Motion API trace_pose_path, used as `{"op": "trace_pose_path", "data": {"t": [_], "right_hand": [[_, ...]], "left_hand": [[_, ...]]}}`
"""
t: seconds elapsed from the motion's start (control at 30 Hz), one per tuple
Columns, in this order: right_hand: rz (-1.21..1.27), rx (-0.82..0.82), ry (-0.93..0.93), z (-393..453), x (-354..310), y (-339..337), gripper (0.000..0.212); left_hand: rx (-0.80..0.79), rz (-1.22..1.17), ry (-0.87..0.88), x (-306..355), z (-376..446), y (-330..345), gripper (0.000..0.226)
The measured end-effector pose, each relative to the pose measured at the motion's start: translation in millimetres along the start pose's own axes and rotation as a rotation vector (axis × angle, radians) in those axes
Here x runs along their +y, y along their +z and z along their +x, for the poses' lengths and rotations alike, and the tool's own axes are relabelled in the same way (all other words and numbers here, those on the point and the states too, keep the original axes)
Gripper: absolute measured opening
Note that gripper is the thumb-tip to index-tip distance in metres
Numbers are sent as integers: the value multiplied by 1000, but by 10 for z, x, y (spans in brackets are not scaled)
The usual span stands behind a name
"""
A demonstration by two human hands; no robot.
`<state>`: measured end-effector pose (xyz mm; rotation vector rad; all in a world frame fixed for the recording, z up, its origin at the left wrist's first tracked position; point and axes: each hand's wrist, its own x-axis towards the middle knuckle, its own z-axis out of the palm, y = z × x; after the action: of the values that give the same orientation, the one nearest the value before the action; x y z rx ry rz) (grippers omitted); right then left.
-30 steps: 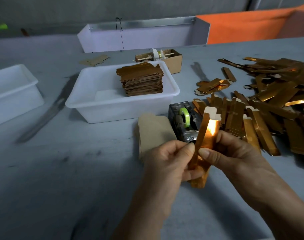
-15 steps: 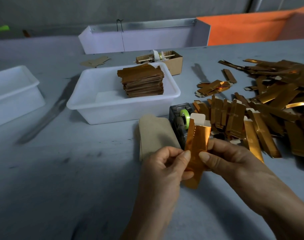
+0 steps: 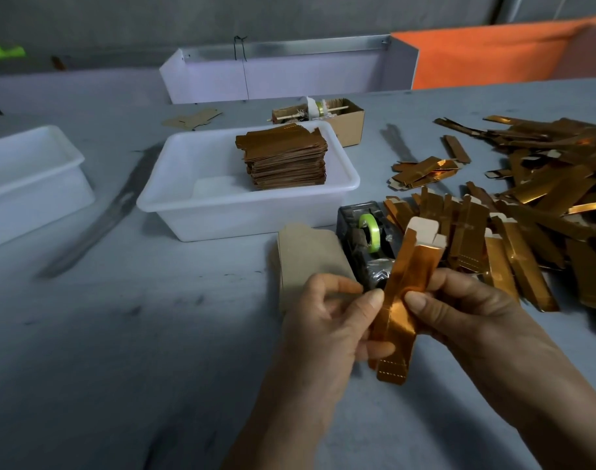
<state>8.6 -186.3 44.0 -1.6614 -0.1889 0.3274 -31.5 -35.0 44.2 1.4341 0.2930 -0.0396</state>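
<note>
Two hands, one workpiece.

Head view: the left hand (image 3: 327,320) and the right hand (image 3: 466,307) hold a narrow gold carton (image 3: 410,262) between them. It is raised off the tabletop (image 3: 120,351) and tilted, with its pale open flaps pointing up and away from the person.
- Left grip: thumb and curled fingers pinch the carton's left edge.
- Right grip: thumb pressed on the front face, fingers wrapped behind.
- The carton looks partly squared up from flat. Its lower end is not yet closed, and the perforated flap hangs free.

Surroundings:
- A tape dispenser (image 3: 364,245) with a green roll stands just behind the carton, and a flat brown card (image 3: 303,256) lies beside it.
- Further back, a white tub (image 3: 242,212) holds a neat stack of flat gold blanks (image 3: 286,161).
- To the right, a loose pile of gold cartons (image 3: 544,205) spreads over the tabletop.

Judgement: the step in hand is forming the carton into a tube, likely by squeezing its edges. The next move probably calls for folding in an end flap while the other hand holds the walls square. A light pinch should do, since foil card creases easily. Whether tape is needed cannot be told.
</note>
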Motion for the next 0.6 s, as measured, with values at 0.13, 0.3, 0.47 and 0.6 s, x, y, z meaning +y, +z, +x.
{"op": "trace_pose_path", "data": {"t": [0.13,0.3,0.47,0.6], "right_hand": [[-24,50,23,0,18,-4,16],[-21,113,6,2,23,8,16],[-55,129,-6,6,28,23,22],[-63,142,-19,47,-10,17,21]], "left_hand": [[103,264,209,-20,-31,97,10],[152,332,313,-37,-28,144,8],[124,294,229,-7,25,129,13],[-3,429,185,-23,20,136,46]]}}
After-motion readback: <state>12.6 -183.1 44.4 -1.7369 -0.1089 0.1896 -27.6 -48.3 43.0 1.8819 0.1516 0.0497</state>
